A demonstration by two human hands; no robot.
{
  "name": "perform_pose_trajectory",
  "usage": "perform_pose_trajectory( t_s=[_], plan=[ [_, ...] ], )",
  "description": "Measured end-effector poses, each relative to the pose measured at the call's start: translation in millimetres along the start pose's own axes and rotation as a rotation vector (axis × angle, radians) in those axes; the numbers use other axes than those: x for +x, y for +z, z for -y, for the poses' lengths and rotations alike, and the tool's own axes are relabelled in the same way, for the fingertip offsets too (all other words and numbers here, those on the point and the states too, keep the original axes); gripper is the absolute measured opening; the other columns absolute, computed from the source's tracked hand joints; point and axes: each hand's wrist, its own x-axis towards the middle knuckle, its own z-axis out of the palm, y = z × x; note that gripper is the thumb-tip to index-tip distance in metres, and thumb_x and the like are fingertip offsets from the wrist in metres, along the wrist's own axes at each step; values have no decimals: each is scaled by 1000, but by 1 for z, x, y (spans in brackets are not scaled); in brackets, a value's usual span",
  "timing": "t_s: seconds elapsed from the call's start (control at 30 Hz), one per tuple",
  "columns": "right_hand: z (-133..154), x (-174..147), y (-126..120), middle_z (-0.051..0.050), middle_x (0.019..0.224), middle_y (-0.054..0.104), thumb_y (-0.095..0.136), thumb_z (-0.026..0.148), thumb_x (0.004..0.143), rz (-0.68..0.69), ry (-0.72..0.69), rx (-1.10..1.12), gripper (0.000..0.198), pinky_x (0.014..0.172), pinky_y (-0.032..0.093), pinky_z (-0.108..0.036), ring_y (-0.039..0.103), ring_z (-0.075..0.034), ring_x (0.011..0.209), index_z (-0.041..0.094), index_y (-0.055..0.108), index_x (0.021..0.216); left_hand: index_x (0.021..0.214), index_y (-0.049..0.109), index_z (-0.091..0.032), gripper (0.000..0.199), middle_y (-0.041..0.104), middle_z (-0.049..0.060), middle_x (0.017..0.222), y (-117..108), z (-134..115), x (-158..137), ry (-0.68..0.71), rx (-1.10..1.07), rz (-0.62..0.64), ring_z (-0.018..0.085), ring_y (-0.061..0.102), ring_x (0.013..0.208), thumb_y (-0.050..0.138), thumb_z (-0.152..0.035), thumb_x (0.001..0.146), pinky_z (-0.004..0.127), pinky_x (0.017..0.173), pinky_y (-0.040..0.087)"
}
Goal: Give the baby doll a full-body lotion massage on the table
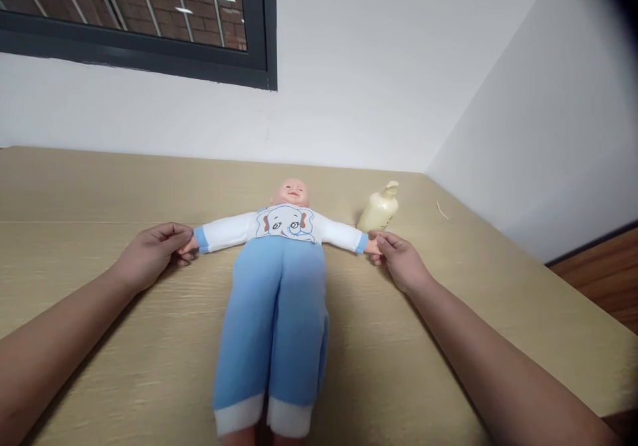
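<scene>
A baby doll [279,280] lies on its back on the wooden table, head away from me and legs toward me. It wears blue trousers with white cuffs and a white top with an elephant picture. Both of its arms are stretched out sideways. My left hand [157,250] pinches the doll's hand on the left side, just past the blue sleeve cuff. On the other side, my right hand [401,260] grips the doll's other hand between thumb and fingers. The doll's feet are cut off by the lower edge of the view.
A cream pump bottle [379,209] stands on the table [124,187] just beyond my right hand. Farther right lies a thin pale strip [442,211]. White walls meet behind the table, and a dark-framed window [262,27] is at upper left.
</scene>
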Motion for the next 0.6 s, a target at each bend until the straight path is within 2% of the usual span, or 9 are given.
perform_pose_trajectory(
  t_s=[0.07,0.13,0.27,0.37,0.43,0.6],
  plan=[
    [-2,0,2,-2,73,62,67,42,80,-81,13,-33,41,57,40,-27,51,-11,57,18,65,114,95,67,-14,34,57,0,63,1,-3,-1,-26,-59,50,10,48,57,75,-40,75,21,52,40],
    [-3,0,3,-2,77,64,65,35,79,-88,14,-50,40,57,40,-27,51,-11,58,20,64,116,101,68,-14,38,62,1,67,0,-4,-1,-52,-69,45,11,50,59,78,-35,72,21,54,42],
    [-1,0,-1,-5,91,67,67,25,71,2,25,9,43,61,43,-28,55,-12,63,19,64,114,106,68,-15,48,69,5,83,-3,-3,0,-65,-57,41,13,58,66,84,-27,63,22,58,48],
    [1,-3,-5,-5,91,67,73,21,66,82,16,21,46,66,44,-29,58,-14,70,19,65,111,108,67,-14,52,68,5,81,-5,0,4,-71,-26,34,11,58,65,87,-28,61,20,57,48],
    [3,-4,-6,-3,86,66,78,23,65,114,9,3,43,65,43,-28,58,-14,69,20,66,107,107,67,-14,53,66,3,75,-6,1,5,-73,-5,32,9,55,61,87,-32,62,18,54,46],
    [3,-4,-4,-1,74,63,83,38,68,88,16,-78,33,56,37,-25,50,-11,60,20,66,90,101,69,-11,54,66,4,70,-1,-5,2,-64,83,-17,10,54,58,86,-42,60,21,54,48]
  ],
)
